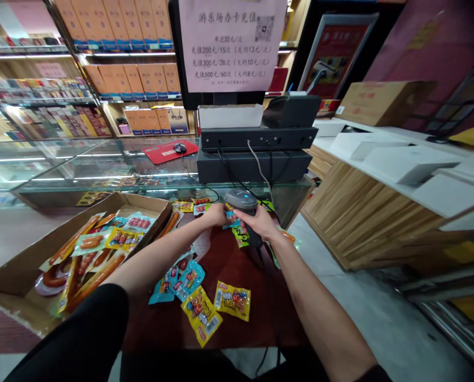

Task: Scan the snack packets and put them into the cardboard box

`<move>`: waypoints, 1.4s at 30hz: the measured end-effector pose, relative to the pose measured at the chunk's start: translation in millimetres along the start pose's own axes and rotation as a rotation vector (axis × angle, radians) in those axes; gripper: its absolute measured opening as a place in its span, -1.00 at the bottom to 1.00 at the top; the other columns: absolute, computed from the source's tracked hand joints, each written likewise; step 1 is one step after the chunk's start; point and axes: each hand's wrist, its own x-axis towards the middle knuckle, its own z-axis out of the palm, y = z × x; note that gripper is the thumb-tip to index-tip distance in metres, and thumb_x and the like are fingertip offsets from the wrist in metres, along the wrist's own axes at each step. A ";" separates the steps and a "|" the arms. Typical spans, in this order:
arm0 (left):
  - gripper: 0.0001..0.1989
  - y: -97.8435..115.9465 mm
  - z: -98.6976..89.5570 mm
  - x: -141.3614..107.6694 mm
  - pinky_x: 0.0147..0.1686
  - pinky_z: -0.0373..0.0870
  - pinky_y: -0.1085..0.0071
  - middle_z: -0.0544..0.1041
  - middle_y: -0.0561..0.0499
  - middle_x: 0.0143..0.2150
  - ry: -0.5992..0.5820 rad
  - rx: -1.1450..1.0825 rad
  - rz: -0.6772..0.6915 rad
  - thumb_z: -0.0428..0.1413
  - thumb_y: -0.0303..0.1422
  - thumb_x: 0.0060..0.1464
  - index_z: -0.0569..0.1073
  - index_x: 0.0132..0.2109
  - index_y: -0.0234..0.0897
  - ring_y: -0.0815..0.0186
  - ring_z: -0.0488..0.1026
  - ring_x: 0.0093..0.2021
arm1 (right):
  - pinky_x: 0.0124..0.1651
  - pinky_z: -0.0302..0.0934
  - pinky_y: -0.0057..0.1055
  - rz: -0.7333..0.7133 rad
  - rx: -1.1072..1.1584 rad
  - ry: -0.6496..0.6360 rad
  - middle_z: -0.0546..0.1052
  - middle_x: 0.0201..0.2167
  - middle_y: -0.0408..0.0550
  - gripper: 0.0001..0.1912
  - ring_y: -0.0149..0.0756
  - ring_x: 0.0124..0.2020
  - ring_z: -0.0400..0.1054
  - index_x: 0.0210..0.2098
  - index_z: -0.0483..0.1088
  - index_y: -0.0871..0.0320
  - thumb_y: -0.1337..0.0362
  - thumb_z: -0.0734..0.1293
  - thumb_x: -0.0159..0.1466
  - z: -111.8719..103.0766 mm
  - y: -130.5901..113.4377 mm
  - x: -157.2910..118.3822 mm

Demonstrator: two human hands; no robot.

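Observation:
My right hand is closed round the handle of a dark grey barcode scanner, whose top shows a small blue light. Just left of it, my left hand pinches a small blue snack packet under the scanner's head. A green snack packet lies on the dark red table below the hands. Closer to me rest several blue packets and two yellow packets, one angled and one flatter. More packets lie at the table's far edge, partly hidden by the hands.
An open cardboard box of wrapped sausages stands on the left. Behind the table is a glass counter with a black cash drawer, a monitor bearing a pink sign and a mouse. A wood-panelled cabinet stands right.

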 end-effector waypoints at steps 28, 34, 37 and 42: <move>-0.69 -127.3 -107.4 -113.5 -0.45 0.53 0.47 0.56 0.00 -0.46 0.225 -1.134 -0.382 0.34 -0.51 -0.10 0.32 -0.35 -0.34 0.32 0.57 -0.47 | -0.67 0.19 -0.46 0.014 -0.215 -0.326 0.44 -0.67 -0.15 -0.64 -0.37 -0.71 0.31 -0.41 0.39 0.15 -0.02 0.44 0.12 92.8 -25.8 -4.0; -0.58 -129.7 -106.6 -114.7 -0.46 0.53 0.43 0.54 0.06 -0.47 0.178 -1.137 -0.374 0.43 -0.48 -0.27 0.32 -0.35 -0.33 0.33 0.55 -0.50 | -0.68 0.20 -0.45 0.008 -0.213 -0.347 0.45 -0.66 -0.14 -0.64 -0.36 -0.71 0.32 -0.39 0.38 0.13 -0.04 0.43 0.13 94.6 -21.6 -3.7; -0.55 -129.8 -106.1 -115.1 -0.44 0.54 0.41 0.52 0.07 -0.48 0.177 -1.151 -0.341 0.45 -0.47 -0.32 0.31 -0.37 -0.33 0.33 0.55 -0.48 | -0.68 0.20 -0.45 0.006 -0.209 -0.358 0.45 -0.67 -0.14 -0.63 -0.37 -0.72 0.31 -0.37 0.38 0.13 -0.05 0.43 0.14 95.0 -20.8 -4.0; -0.52 -132.2 -105.5 -114.8 -0.48 0.53 0.44 0.53 0.08 -0.48 0.152 -1.147 -0.352 0.46 -0.46 -0.35 0.32 -0.34 -0.32 0.29 0.56 -0.48 | -0.67 0.21 -0.44 0.001 -0.213 -0.360 0.46 -0.67 -0.13 -0.64 -0.36 -0.72 0.32 -0.39 0.38 0.12 -0.05 0.43 0.14 95.3 -19.0 -3.6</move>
